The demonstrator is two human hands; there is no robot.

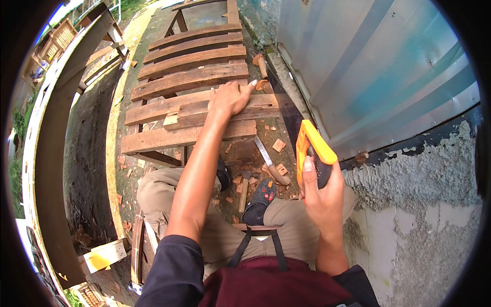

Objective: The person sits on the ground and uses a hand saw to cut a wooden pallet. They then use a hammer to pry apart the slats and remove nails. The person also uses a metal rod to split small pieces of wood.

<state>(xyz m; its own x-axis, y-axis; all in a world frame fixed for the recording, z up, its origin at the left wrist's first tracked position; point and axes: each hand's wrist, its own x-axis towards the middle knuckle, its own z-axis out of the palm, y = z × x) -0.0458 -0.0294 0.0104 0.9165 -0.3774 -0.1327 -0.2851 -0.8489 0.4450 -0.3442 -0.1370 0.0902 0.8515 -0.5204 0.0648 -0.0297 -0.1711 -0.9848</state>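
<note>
My right hand (322, 192) is closed around the yellow and black handle of a handsaw (319, 144). Its dark blade slants up and away to the left, beside the right end of a wooden plank (265, 106). That plank lies across a slatted wooden frame (189, 135). Bearing down on the plank, my left hand (231, 98) has its fingers bent over the far edge and the thumb out to the right. The blade meets or passes close to the plank's end; whether the teeth are in the wood, I cannot tell.
On the ground between my feet lie a machete (263, 151) with a wooden handle and a hammer (244, 193), among wood chips (279, 145). A corrugated metal sheet (378, 66) and rough wall (409, 174) stand close on the right. A long wooden structure (53, 153) runs along the left.
</note>
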